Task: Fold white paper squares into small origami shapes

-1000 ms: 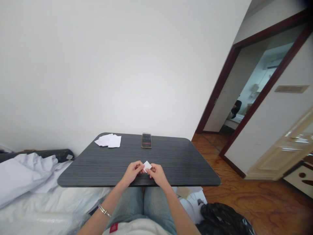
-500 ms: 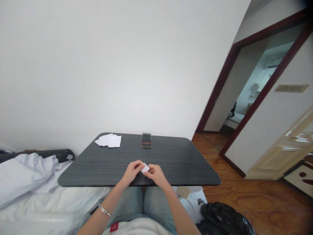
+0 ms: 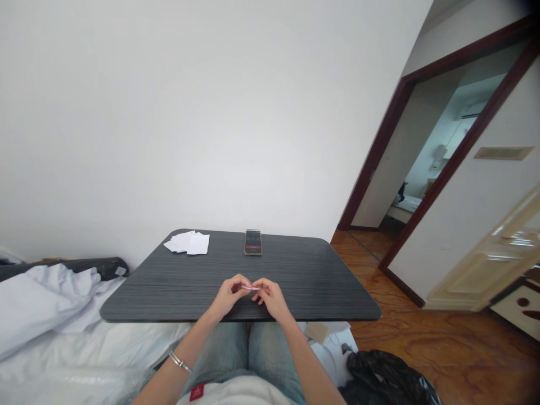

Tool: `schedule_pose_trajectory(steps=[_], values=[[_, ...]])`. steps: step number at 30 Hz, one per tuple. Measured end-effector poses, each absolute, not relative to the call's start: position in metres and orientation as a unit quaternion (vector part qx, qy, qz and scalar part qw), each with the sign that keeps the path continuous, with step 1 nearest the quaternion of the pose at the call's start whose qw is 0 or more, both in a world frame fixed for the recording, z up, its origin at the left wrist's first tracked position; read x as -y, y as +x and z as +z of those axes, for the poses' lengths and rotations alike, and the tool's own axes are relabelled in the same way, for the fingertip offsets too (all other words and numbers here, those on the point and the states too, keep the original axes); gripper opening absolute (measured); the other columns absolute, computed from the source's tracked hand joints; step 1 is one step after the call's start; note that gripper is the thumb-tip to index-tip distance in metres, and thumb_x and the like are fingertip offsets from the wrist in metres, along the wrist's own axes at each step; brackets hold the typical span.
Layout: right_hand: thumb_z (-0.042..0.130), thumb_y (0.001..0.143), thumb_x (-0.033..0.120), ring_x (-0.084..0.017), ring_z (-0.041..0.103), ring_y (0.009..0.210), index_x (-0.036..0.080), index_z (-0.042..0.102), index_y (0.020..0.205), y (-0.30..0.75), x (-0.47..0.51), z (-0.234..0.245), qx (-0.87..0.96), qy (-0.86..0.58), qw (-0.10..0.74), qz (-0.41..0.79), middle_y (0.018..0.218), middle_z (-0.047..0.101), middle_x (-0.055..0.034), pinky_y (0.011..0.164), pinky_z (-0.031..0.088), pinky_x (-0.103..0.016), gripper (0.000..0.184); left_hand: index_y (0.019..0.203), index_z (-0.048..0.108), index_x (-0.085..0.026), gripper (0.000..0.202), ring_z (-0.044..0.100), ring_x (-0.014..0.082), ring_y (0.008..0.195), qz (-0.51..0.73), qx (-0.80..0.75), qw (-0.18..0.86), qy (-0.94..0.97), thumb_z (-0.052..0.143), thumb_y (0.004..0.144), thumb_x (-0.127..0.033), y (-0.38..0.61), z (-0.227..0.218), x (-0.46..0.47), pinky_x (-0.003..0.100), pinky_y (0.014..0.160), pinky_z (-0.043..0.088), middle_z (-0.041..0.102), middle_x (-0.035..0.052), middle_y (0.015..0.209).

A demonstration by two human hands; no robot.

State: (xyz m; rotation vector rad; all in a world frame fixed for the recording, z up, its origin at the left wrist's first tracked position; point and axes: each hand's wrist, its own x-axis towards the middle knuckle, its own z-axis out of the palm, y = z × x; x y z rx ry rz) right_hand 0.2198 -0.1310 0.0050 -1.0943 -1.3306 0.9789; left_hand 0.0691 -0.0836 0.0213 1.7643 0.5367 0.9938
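Observation:
Near the front edge of the dark table (image 3: pixel 202 287), a small white piece of folded paper (image 3: pixel 250 288) is held between both hands and seen nearly edge-on, as a thin strip. My left hand (image 3: pixel 231 293) pinches its left end with thumb and fingers. On the other end, the fingers of my right hand (image 3: pixel 270 297) are closed, with the lower fingers curled beneath. Much of the paper is hidden by the fingers.
Several white paper sheets (image 3: pixel 197 244) lie overlapping at the table's far left. A phone (image 3: pixel 253 242) rests at the back middle, by the wall. White fabric (image 3: pixel 50 295) is heaped left of the table; a black plastic bag (image 3: pixel 386 377) sits at lower right.
The paper has turned from showing its flat white face to showing a thin edge. Both hands have shifted slightly, with their fingertips closer together. The sheets and phone stay put.

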Motion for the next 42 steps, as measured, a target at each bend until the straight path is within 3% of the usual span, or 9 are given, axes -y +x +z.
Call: schedule_pose_trajectory(steps=[7, 15, 21, 25, 31, 36, 42], values=[[0.048, 0.074, 0.036, -0.010, 0.056, 0.046, 0.015, 0.054, 0.076, 0.2209, 0.1291, 0.0060, 0.502, -0.457, 0.578, 0.453, 0.061, 0.058, 0.0001, 0.034, 0.035, -0.014, 0.023, 0.067, 0.061, -0.013, 0.011, 0.053, 0.0175, 0.082, 0.407, -0.191, 0.523, 0.724, 0.060, 0.069, -0.024, 0.0691, 0.0196, 0.0839, 0.029, 0.076, 0.038, 0.056, 0.0066, 0.087], [0.061, 0.063, 0.023, -0.008, 0.050, 0.045, 0.017, 0.050, 0.081, 0.2237, 0.1293, 0.0047, 0.491, -0.436, 0.605, 0.451, 0.059, 0.054, 0.0039, 0.038, 0.035, -0.016, 0.022, 0.066, 0.060, -0.013, 0.010, 0.053, 0.0177, 0.084, 0.397, -0.205, 0.534, 0.718, 0.058, 0.070, -0.022, 0.0691, 0.0207, 0.0851, 0.029, 0.076, 0.039, 0.055, 0.0073, 0.092], [0.058, 0.063, 0.019, -0.007, 0.048, 0.044, 0.017, 0.049, 0.083, 0.2244, 0.1317, 0.0063, 0.480, -0.443, 0.621, 0.432, 0.060, 0.051, 0.0045, 0.036, 0.034, -0.015, 0.022, 0.092, 0.055, -0.014, 0.021, 0.055, 0.0152, 0.074, 0.403, -0.226, 0.600, 0.653, 0.049, 0.075, -0.024, 0.0708, 0.0247, 0.0875, 0.027, 0.067, 0.041, 0.060, 0.0066, 0.089], [0.057, 0.063, 0.020, -0.007, 0.047, 0.044, 0.018, 0.049, 0.083, 0.2241, 0.1326, 0.0057, 0.465, -0.447, 0.643, 0.413, 0.061, 0.049, 0.0048, 0.036, 0.036, -0.015, 0.022, 0.101, 0.049, -0.014, 0.034, 0.055, 0.0130, 0.068, 0.397, -0.258, 0.611, 0.634, 0.056, 0.071, -0.026, 0.0722, 0.0243, 0.0877, 0.023, 0.061, 0.041, 0.061, 0.0048, 0.080], [0.058, 0.062, 0.018, -0.008, 0.053, 0.048, 0.017, 0.050, 0.087, 0.2236, 0.1325, 0.0049, 0.456, -0.438, 0.647, 0.426, 0.063, 0.051, 0.0039, 0.040, 0.042, -0.017, 0.026, 0.095, 0.051, -0.011, 0.034, 0.055, 0.0119, 0.057, 0.369, -0.270, 0.605, 0.652, 0.062, 0.066, -0.026, 0.0728, 0.0224, 0.0881, 0.021, 0.051, 0.041, 0.059, 0.0005, 0.062], [0.061, 0.061, 0.020, -0.011, 0.056, 0.053, 0.014, 0.056, 0.085, 0.2225, 0.1328, 0.0067, 0.483, -0.455, 0.610, 0.433, 0.065, 0.059, -0.0005, 0.043, 0.042, -0.019, 0.025, 0.086, 0.055, -0.011, 0.028, 0.055, 0.0115, 0.056, 0.392, -0.284, 0.598, 0.639, 0.061, 0.066, -0.030, 0.0713, 0.0231, 0.0869, 0.021, 0.051, 0.041, 0.058, 0.0011, 0.062], [0.063, 0.060, 0.021, -0.011, 0.054, 0.051, 0.014, 0.060, 0.075, 0.2205, 0.1327, 0.0051, 0.530, -0.469, 0.573, 0.413, 0.059, 0.060, 0.0002, 0.043, 0.041, -0.020, 0.017, 0.083, 0.057, -0.011, 0.026, 0.051, 0.0100, 0.052, 0.418, -0.287, 0.588, 0.630, 0.059, 0.067, -0.031, 0.0705, 0.0236, 0.0854, 0.020, 0.049, 0.039, 0.057, 0.0007, 0.059]])
